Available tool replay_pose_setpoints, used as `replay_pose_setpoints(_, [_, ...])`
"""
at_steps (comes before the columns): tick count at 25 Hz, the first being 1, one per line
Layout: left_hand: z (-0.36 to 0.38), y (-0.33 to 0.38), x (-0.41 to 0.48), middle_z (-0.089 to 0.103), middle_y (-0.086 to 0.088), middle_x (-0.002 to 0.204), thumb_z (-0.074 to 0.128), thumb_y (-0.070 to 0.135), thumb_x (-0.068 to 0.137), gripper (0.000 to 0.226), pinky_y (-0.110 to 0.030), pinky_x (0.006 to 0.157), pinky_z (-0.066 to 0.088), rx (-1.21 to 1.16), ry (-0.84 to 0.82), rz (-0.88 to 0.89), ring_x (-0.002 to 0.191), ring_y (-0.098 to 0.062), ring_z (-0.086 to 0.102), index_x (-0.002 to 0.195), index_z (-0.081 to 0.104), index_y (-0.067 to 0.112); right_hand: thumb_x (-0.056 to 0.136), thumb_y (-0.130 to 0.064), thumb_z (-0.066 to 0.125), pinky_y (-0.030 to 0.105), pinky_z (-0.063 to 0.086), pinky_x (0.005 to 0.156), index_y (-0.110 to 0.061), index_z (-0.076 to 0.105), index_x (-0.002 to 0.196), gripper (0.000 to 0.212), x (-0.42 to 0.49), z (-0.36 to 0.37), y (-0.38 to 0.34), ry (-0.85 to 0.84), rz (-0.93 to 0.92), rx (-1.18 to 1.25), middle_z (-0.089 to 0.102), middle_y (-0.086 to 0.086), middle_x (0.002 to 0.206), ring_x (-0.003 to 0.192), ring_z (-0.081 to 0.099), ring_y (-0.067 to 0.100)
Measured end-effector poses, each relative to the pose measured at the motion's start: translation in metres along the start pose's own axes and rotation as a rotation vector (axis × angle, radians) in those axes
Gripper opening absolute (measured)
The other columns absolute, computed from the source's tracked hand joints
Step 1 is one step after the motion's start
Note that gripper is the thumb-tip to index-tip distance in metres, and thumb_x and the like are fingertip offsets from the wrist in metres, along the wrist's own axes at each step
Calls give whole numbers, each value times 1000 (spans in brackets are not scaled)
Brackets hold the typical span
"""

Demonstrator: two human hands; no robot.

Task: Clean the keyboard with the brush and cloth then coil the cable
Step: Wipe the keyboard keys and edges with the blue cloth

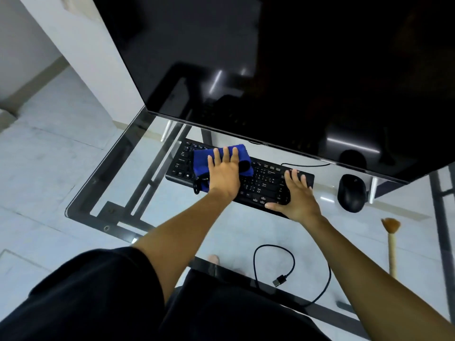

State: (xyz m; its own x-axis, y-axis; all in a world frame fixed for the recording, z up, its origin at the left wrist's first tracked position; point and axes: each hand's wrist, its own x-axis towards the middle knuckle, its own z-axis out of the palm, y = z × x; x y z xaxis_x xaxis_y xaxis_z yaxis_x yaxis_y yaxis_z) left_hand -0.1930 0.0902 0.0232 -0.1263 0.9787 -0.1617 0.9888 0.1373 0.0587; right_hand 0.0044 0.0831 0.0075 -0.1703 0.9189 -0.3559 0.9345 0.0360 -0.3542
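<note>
A black keyboard (261, 178) lies on the glass desk below the monitor. A blue cloth (204, 158) covers its left part, and my left hand (222, 171) presses flat on the cloth with fingers spread. My right hand (295, 195) rests flat on the keyboard's right end, thumb at the front edge. A black USB cable (293, 260) lies loosely looped on the glass near the desk's front edge, its plug free. A wooden-handled brush (391, 237) with tan bristles lies at the right, untouched.
A large dark monitor (270, 70) overhangs the back of the glass desk (103, 185). A black mouse (351, 193) sits right of the keyboard. A thin wire (305, 165) runs from the keyboard's back toward the monitor. My legs show beneath the glass.
</note>
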Motion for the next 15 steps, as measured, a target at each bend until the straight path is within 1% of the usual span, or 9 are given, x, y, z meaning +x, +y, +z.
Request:
replay_pose_setpoints(3, [7,38,-15,4,-13,160,48,12,93,76,-49,119,1,3,-14,171,146,-38,-2,151,-1,14,70,-62,68,44,6,119,-19,2,151,113,-1,2,3,27,-8,-8,-3,1,161,148,-6,25])
replay_pose_setpoints(6, [12,24,-21,5,-5,161,47,8,91,76,-42,119,-3,-2,18,369,148,-29,-2,152,4,21,70,-63,67,43,6,119,-19,2,151,113,-1,3,5,37,-18,-11,-2,1,161,148,-5,24])
replay_pose_setpoints(8, [11,-14,-26,15,1,159,51,-2,83,81,-37,120,1,7,97,583,148,-22,8,151,15,26,70,-64,66,41,5,119,-21,1,152,113,-3,2,7,35,-11,6,-5,-1,161,148,-6,22])
replay_pose_setpoints(9, [10,-35,-28,27,1,156,57,-7,74,86,-38,119,10,30,163,661,145,-22,21,148,28,26,70,-64,67,41,5,119,-22,1,152,113,-3,2,8,33,-10,11,-5,-2,161,148,-7,22])
replay_pose_setpoints(10, [10,-55,-29,40,-1,149,63,-12,62,90,-40,116,21,50,206,664,139,-24,35,142,41,24,69,-64,67,41,4,119,-22,1,152,113,-3,2,8,26,-13,14,-6,-2,161,148,-7,21])
replay_pose_setpoints(11, [12,-76,-28,49,-2,143,66,-15,54,93,-42,114,27,54,240,605,133,-26,44,137,49,23,69,-64,68,42,4,119,-23,0,152,114,-2,2,8,18,-18,16,-6,-2,161,148,-7,22])
replay_pose_setpoints(12, [13,-92,-25,50,-3,142,66,-16,52,93,-42,114,26,45,237,518,132,-27,46,136,51,22,69,-63,68,42,3,119,-23,0,152,114,-1,1,9,8,-21,18,-7,-2,161,148,-8,22])
replay_pose_setpoints(13, [13,-103,-22,46,-3,145,64,-15,57,92,-42,115,21,17,216,422,135,-27,41,138,47,23,69,-61,70,43,3,119,-23,-1,151,115,0,0,9,-10,-19,22,-8,-2,160,148,-9,22])
replay_pose_setpoints(15, [7,-103,-22,31,-2,154,59,-8,73,83,-43,119,10,-72,140,184,144,-26,24,146,33,26,69,-55,74,44,1,119,-23,-3,151,117,2,-5,11,-70,-23,45,-11,-2,160,147,-11,23])
